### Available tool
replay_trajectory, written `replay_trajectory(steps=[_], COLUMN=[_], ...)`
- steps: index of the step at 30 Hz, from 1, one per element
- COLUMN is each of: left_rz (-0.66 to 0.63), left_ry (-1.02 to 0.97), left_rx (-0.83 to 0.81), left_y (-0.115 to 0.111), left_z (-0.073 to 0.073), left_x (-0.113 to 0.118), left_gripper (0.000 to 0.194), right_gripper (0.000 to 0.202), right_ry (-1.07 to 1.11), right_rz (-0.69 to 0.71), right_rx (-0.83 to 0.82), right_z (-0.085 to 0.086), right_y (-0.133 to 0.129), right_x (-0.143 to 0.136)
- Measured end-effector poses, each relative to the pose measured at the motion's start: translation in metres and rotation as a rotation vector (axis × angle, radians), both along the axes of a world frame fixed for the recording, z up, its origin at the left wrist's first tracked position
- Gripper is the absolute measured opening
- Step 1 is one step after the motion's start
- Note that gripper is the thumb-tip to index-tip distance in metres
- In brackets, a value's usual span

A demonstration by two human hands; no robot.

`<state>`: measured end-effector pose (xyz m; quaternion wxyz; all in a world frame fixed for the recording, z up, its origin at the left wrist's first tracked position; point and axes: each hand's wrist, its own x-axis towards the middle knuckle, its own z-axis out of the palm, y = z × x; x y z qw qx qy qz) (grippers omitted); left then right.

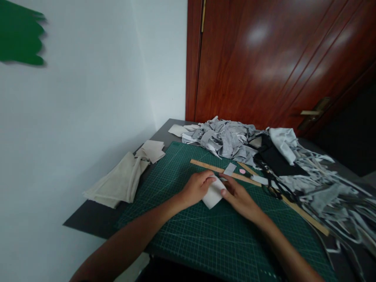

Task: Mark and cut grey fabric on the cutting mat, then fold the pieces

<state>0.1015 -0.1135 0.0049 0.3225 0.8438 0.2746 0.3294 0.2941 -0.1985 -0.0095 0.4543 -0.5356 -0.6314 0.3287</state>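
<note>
A small piece of off-white fabric (212, 196) is held between both hands above the green cutting mat (202, 243). My left hand (197, 187) pinches its upper left edge between thumb and fingers. On the other side, my right hand (238, 196) grips the fabric's right edge, with the thumb on top and the fingers partly behind. Just beyond the hands lie a wooden ruler (243, 179), a small grey fabric piece (230, 169) and a pink piece (242, 171).
Grey fabric strips (226, 137) are heaped at the back. Folded cream cloth (119, 182) lies at the left. Black scissors (274, 190), black fabric (279, 156), another wooden ruler (307, 215) and tangled light scraps (331, 196) are on the right. A wooden door (249, 70) stands behind.
</note>
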Motion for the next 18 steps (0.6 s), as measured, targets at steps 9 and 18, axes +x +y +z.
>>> replay_trajectory(steps=[9,18], left_rz=[-0.023,0.159], left_ry=[0.362,0.319], left_rx=[0.099,0.172], left_y=[0.002,0.019], left_z=[-0.002,-0.006], left_x=[-0.001,-0.006], left_gripper=[0.033,0.066], right_gripper=[0.026,0.039], right_ry=[-0.118,0.07], right_rz=[-0.101,-0.418], right_rx=[0.055,0.161], right_z=[-0.007,0.005], right_y=[0.001,0.013], right_x=[-0.011,0.06])
